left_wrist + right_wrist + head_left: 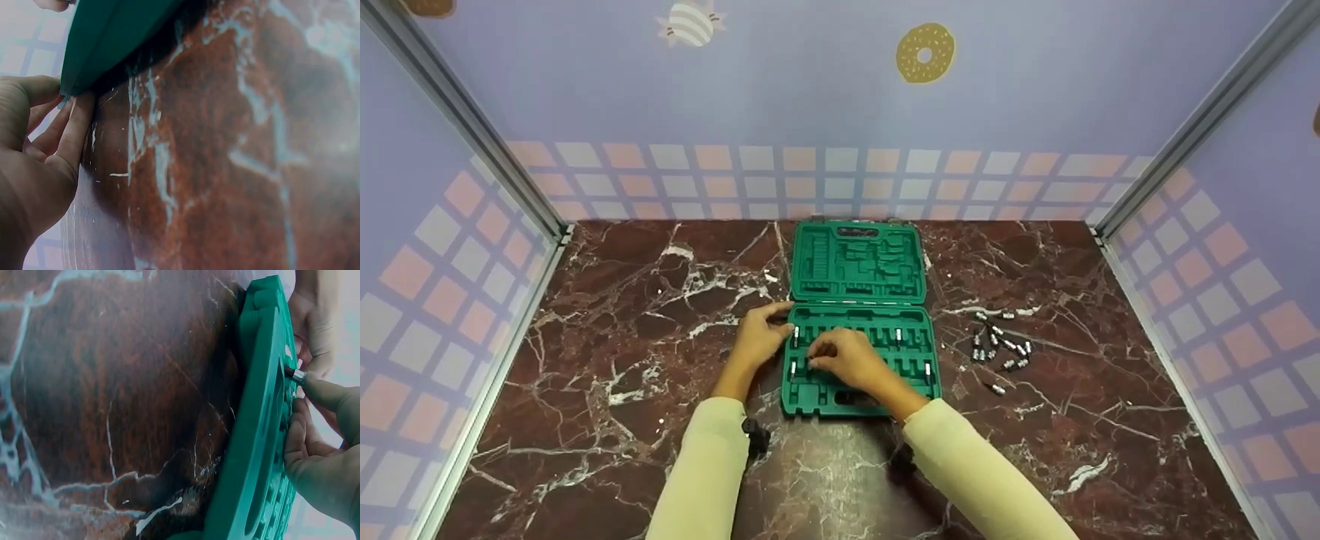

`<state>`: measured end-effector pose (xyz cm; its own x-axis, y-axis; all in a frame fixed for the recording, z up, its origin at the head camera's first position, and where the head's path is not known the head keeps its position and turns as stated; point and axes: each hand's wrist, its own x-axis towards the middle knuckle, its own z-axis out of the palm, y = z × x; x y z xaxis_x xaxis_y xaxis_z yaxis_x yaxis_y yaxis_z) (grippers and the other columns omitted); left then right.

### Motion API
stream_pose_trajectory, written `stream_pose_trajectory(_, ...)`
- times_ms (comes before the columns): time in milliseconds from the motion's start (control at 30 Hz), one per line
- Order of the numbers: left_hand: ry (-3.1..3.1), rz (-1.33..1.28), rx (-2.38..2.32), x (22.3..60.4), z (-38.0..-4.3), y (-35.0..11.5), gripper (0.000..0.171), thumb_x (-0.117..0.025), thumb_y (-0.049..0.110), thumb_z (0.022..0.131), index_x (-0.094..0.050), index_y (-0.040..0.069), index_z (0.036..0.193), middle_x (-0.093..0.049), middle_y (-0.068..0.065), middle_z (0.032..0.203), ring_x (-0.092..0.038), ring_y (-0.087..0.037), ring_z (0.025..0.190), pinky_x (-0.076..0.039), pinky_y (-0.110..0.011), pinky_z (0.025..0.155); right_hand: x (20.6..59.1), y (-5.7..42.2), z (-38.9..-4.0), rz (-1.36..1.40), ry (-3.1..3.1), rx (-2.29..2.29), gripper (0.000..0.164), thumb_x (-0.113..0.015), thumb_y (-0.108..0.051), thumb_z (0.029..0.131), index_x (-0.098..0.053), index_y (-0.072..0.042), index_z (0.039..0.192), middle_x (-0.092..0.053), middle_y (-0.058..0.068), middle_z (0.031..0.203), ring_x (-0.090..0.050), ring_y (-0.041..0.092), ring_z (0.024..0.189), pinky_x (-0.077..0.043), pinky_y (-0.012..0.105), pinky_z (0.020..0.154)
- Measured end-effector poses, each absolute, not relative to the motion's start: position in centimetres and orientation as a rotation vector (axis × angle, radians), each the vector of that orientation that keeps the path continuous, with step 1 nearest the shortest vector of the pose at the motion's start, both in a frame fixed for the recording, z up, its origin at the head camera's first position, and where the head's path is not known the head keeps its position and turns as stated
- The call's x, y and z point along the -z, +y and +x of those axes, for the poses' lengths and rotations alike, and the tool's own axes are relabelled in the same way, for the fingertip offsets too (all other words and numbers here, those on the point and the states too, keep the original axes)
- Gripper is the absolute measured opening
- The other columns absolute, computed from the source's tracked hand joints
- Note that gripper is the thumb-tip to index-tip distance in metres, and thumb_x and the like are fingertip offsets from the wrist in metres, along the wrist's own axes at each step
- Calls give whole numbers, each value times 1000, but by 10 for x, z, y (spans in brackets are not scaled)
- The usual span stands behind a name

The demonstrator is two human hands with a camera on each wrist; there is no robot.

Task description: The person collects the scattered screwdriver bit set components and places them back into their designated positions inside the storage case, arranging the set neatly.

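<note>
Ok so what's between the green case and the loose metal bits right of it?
In the head view, only bare marbled tabletop lies between the green case and the loose metal bits.

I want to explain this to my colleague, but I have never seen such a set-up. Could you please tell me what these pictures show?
There is no robot here: a person works with two bare hands. The wide picture comes from a camera on the head, looking forward and down. The other two come from cameras on the wrists, so they look tilted.

On the marbled table lies an open green case. Some bits sit in it; more bits lie loose to its right. The left hand holds the case's left edge. The right hand is over the case. The right wrist view shows one bit at its thumb; I cannot tell whether it is held or already sits in a slot.
</note>
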<state>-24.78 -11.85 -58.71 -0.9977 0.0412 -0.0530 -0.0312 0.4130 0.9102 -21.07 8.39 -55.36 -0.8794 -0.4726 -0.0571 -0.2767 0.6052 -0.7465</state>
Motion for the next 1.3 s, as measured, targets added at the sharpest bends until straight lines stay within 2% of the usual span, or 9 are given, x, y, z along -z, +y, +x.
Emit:
stream_pose_trajectory(300, 2551, -3, -1681, 587, -246, -119, 42, -71, 2, 93, -70, 10, 134, -71, -18, 125, -71, -24, 89, -55, -31, 73, 554, 74, -212, -646, 2655, 999, 8, -76, -15, 94, -79, -10, 99, -71, 6, 96, -65, 19, 92, -56, 31, 78)
stream_pose_trajectory(567, 2546, -8, -1707, 586, -246, -119, 40, -71, 1, 93, -71, 9, 133, -72, -18, 122, -71, -24, 87, -55, -30, 72, 553, 70, -212, -558, 2661, 1017, 6, -77, -13, 93, -76, -10, 98, -65, 6, 96, -62, 18, 89, -55, 31, 77)
stream_pose_trajectory(800, 2539, -17, -1708, 587, -247, -119, 41, -71, 1, 92, -71, 9, 132, -73, -18, 121, -70, -22, 84, -52, -26, 68, 556, 70, -215, -528, 2671, 1059, 16, -82, -14, 89, -73, -8, 101, -66, 8, 100, -64, 22, 92, -55, 34, 80)
stream_pose_trajectory(1300, 2539, -5, -1699, 587, -246, -119, 41, -71, 0, 93, -70, 8, 134, -72, -18, 124, -71, -28, 91, -54, -27, 73, 556, 62, -215, -405, 2706, 1079, 14, -84, -10, 86, -74, -7, 95, -70, 8, 94, -63, 19, 84, -55, 34, 74)
